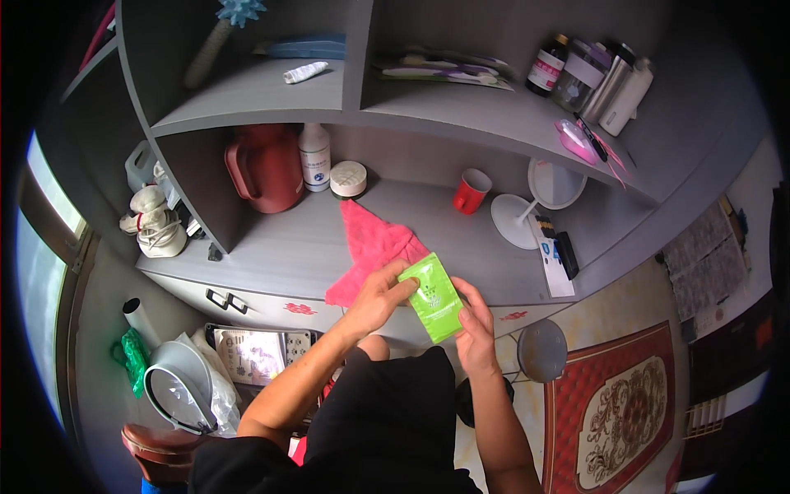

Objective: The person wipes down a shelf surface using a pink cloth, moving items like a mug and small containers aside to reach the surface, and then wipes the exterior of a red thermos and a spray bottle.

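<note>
A bright green foil sachet (435, 302) with writing on it is held between both hands, just in front of the cabinet's edge. My left hand (379, 296) pinches its left side, the thumb lying flat on the printed face. On the opposite side my right hand (476, 321) grips the lower right edge between thumb and fingers. Behind the left hand a crumpled pink cloth (376, 238) lies on the grey countertop (419, 197), one corner hanging at the front edge. The sachet looks flat, and its top edge appears sealed.
On the counter stand a dark red jug (271, 170), a white bottle (316, 157), a lidded jar (349, 179), a red mug (473, 191) and a round white mirror (518, 216). A shelf (426, 126) overhangs them. A round stool (542, 351) is at the right, below the counter.
</note>
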A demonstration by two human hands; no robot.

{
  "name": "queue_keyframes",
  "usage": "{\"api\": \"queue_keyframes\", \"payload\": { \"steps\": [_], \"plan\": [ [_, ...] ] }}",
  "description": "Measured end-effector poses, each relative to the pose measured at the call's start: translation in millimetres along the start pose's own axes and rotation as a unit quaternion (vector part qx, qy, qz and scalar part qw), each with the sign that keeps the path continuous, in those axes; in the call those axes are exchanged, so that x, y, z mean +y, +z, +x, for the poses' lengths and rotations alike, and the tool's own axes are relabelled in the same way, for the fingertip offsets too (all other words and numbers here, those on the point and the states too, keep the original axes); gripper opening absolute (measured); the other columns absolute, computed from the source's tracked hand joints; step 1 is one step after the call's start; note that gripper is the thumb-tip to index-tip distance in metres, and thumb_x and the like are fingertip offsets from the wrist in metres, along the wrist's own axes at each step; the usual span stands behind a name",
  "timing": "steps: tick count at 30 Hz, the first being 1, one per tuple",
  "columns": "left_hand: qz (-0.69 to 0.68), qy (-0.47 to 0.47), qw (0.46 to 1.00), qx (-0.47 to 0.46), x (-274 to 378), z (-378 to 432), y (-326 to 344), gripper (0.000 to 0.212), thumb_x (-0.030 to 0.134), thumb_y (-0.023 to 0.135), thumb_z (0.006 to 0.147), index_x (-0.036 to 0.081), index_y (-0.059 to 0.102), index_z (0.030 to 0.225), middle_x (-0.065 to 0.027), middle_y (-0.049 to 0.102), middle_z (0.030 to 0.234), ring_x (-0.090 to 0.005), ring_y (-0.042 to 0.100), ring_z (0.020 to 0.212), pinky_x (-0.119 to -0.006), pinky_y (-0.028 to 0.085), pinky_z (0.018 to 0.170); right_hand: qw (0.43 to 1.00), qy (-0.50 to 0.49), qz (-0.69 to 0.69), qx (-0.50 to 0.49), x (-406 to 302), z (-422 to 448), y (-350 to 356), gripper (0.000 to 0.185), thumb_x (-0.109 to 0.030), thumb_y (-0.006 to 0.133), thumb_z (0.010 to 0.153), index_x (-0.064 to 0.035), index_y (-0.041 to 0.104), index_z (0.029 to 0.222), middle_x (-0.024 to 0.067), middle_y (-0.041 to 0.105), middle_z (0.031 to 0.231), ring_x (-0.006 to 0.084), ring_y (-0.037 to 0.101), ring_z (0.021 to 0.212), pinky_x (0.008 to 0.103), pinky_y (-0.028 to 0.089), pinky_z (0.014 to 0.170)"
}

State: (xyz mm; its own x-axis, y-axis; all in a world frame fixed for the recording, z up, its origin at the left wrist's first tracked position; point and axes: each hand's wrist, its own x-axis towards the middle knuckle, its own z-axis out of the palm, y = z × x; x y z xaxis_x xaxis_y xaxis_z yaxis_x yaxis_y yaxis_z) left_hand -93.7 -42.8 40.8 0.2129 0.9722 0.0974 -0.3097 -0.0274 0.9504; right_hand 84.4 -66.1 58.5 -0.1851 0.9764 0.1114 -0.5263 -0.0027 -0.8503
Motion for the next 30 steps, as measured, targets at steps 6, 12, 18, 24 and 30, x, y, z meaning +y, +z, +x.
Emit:
{"api": "queue_keyframes", "payload": {
  "steps": [6,12,18,24,30],
  "plan": [
    [0.271,0.070,0.960,0.028,-1,45,-13,0.027,0.029,0.049,0.096,0.004,0.058,0.101,-0.0068,0.061,0.093,-0.0207,0.056,0.090,-0.036,0.042,0.080,0.989,0.037,-0.143,-0.011,-9,10,-18,0.030,-0.007,0.057,0.089,0.0059,0.055,0.116,0.0071,0.065,0.101,0.0094,0.059,0.088,0.0225,0.045,0.080],
    [0.730,-0.006,0.674,0.113,-60,59,-34,0.071,0.061,0.036,0.088,0.016,0.037,0.143,-0.0197,0.027,0.150,-0.0410,0.015,0.140,-0.053,0.004,0.113,0.989,-0.019,-0.142,0.024,-12,10,-4,0.032,-0.006,0.055,0.089,0.0068,0.053,0.118,0.0097,0.064,0.104,0.0118,0.059,0.092,0.0237,0.045,0.084],
    [0.720,0.070,0.691,0.006,-63,15,-32,0.064,0.051,0.039,0.091,0.014,0.037,0.143,-0.0225,0.027,0.149,-0.0402,0.017,0.140,-0.051,0.008,0.114,0.990,-0.027,-0.132,0.030,-16,7,0,0.036,-0.001,0.053,0.086,0.0087,0.050,0.121,0.0124,0.063,0.107,0.0141,0.060,0.097,0.0244,0.044,0.087],
    [0.740,-0.005,0.661,0.124,-32,-21,-118,0.062,0.041,0.044,0.093,0.008,0.033,0.143,-0.0268,0.025,0.147,-0.0394,0.016,0.140,-0.046,0.008,0.115,0.992,-0.014,-0.120,0.030,-15,6,0,0.041,0.003,0.051,0.083,0.0108,0.048,0.123,0.0147,0.063,0.109,0.0156,0.059,0.100,0.0261,0.043,0.090],
    [0.758,-0.101,0.594,0.250,-36,-14,-125,0.064,0.044,0.040,0.093,0.008,0.031,0.144,-0.0245,0.026,0.148,-0.0405,0.016,0.140,-0.050,0.009,0.114,0.992,-0.013,-0.122,0.022,-14,7,3,0.041,0.004,0.051,0.083,0.0114,0.047,0.123,0.0147,0.062,0.109,0.0162,0.059,0.100,0.0269,0.043,0.090]
  ]
}}
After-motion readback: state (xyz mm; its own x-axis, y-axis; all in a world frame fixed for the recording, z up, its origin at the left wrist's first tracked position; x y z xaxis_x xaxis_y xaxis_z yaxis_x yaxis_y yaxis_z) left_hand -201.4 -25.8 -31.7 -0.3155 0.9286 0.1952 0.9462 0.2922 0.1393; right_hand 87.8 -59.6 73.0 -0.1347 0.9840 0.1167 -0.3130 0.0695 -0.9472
